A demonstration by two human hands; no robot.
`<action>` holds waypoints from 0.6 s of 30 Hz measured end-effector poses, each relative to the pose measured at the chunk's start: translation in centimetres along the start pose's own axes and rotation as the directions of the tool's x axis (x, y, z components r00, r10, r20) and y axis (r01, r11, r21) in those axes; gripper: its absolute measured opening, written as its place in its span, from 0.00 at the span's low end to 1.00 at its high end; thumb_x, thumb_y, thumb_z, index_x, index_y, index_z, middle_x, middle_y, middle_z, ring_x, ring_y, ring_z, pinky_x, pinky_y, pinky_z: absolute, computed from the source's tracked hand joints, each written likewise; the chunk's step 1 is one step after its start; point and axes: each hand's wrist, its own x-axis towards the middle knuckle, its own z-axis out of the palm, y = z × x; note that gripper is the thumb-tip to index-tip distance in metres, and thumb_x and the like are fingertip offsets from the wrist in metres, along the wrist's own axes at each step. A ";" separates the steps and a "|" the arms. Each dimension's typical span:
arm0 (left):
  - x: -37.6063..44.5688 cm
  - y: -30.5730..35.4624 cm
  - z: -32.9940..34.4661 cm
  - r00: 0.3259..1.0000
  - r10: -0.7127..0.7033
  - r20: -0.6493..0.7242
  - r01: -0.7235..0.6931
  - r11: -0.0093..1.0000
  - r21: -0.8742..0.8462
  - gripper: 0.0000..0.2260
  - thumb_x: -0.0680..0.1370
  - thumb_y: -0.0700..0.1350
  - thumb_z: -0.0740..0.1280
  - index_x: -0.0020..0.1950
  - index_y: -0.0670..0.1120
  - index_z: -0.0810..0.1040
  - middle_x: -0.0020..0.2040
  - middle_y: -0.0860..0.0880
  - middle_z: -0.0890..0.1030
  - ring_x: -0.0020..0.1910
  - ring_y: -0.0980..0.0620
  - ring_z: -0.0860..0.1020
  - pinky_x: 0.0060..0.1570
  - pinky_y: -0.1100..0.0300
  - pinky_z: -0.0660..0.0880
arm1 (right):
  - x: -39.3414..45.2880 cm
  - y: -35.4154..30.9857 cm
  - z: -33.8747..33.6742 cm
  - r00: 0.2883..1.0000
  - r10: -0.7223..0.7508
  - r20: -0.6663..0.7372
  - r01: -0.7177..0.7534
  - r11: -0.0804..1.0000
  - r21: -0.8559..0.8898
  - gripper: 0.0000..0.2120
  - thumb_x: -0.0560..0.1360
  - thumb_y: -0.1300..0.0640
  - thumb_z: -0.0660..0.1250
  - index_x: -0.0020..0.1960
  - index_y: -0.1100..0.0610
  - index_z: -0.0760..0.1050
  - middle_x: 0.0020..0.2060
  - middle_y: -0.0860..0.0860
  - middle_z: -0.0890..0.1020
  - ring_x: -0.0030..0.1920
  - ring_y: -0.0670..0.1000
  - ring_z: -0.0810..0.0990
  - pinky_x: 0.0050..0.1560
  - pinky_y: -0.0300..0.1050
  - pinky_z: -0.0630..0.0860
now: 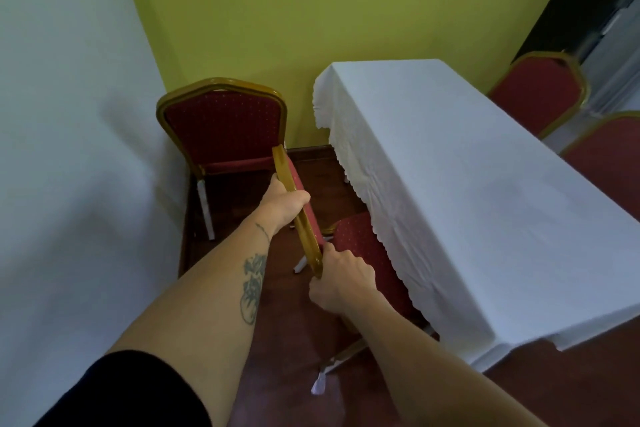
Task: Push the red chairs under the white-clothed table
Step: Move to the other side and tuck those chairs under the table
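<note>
A red chair with a gold frame [360, 246] stands at the near long side of the white-clothed table [467, 191], its seat partly beneath the cloth's scalloped edge. Both hands hold its backrest, seen edge-on: my left hand [285, 203] grips the far part of the gold top rail, my right hand [341, 279] grips the near end. A second red chair [221, 128] stands further off in the corner, facing me, apart from the table. Two more red chairs [540, 94] [609, 152] stand along the table's far side.
A white wall [69, 149] runs along the left and a yellow-green wall [311, 10] closes the far end. The floor [277, 340] is dark red-brown. A dark doorway [595, 3] sits at the top right.
</note>
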 end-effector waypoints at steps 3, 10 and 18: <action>0.7 0.3 0.7 1.000 0.006 -0.030 -0.005 1.000 0.027 0.36 0.66 0.49 0.70 0.74 0.50 0.66 0.59 0.46 0.81 0.57 0.44 0.81 0.61 0.41 0.79 | 0.7 0.5 -0.3 0.999 0.003 0.033 -0.003 1.000 -0.002 0.24 0.75 0.49 0.68 0.68 0.53 0.67 0.57 0.53 0.80 0.58 0.59 0.81 0.57 0.55 0.77; -1.9 3.2 0.4 0.995 -0.089 -0.043 0.098 0.933 0.346 0.36 0.77 0.51 0.70 0.78 0.39 0.58 0.64 0.42 0.77 0.60 0.43 0.78 0.50 0.54 0.75 | 2.3 1.9 -2.3 0.976 -0.047 0.214 0.022 0.993 0.117 0.32 0.71 0.40 0.71 0.70 0.51 0.69 0.60 0.52 0.79 0.58 0.58 0.80 0.60 0.57 0.78; -0.1 7.0 -3.3 0.967 0.112 -0.229 0.016 0.870 0.493 0.18 0.76 0.59 0.62 0.32 0.49 0.74 0.35 0.51 0.78 0.41 0.44 0.79 0.51 0.47 0.78 | 8.9 1.0 -10.1 0.966 -0.245 0.085 0.205 0.922 0.327 0.29 0.74 0.42 0.68 0.71 0.53 0.71 0.56 0.52 0.82 0.50 0.55 0.83 0.53 0.54 0.82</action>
